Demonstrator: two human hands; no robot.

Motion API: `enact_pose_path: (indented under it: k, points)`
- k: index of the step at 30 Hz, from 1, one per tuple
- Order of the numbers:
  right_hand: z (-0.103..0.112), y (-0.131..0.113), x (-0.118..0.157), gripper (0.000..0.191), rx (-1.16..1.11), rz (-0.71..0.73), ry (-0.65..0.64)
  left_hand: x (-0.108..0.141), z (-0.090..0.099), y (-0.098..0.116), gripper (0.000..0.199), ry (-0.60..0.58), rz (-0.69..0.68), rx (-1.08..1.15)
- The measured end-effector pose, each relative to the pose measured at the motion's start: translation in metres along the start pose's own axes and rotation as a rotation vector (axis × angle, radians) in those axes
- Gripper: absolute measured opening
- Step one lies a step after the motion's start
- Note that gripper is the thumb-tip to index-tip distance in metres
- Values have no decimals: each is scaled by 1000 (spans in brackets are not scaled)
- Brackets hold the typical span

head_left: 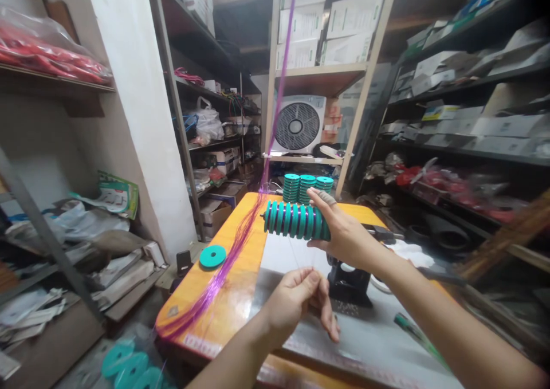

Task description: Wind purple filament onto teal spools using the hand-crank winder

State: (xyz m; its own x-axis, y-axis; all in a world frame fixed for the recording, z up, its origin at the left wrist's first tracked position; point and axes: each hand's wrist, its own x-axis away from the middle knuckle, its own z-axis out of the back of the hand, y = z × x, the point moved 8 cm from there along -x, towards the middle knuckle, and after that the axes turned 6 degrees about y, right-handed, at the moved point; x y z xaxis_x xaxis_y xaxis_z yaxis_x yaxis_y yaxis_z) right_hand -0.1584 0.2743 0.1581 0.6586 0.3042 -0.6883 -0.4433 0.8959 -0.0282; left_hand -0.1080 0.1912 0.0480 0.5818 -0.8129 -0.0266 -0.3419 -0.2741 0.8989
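A row of green spools [292,220] with purple bands between them sits on a horizontal spindle above the table. My right hand [337,226] is wrapped round the right end of this row. Below it, my left hand [303,291] pinches at thumb and forefinger, with a very thin thread rising from the fingertips toward the spools. A black machine base [350,283] stands behind my hands. Long purple threads [232,257] hang from above and spread over the table's left side. One loose green spool [212,256] lies flat left of them.
Stacked green spools [307,187] stand at the back of the orange table [244,297]. More spools [131,369] are in a bag at lower left. A green cutter-like tool [419,337] lies at right. Shelves line both sides, and a box fan [296,124] stands behind.
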Motion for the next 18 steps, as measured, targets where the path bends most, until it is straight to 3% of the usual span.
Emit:
enact_pose_path:
  k: [5, 9, 12, 14, 16, 18]
  points:
    - [0, 1, -19, 81, -131, 78, -290, -13, -2, 27, 41, -54, -26, -55]
    - [10, -29, -22, 72, 37, 330, -183, -17, -6, 38, 42, -117, -1, -109]
    - [0, -47, -11, 70, 74, 440, -145, -19, -12, 38, 45, -178, 9, -120]
    - [-8, -48, -10, 54, -2, 402, -116, -18, -13, 38, 47, -197, 28, -140]
    - [-10, -38, -15, 30, -131, 253, -40, -15, -11, 44, 48, -190, 45, -185]
    - [-10, -24, -23, 25, -234, 81, 40, -9, -3, 60, 50, -161, 34, -271]
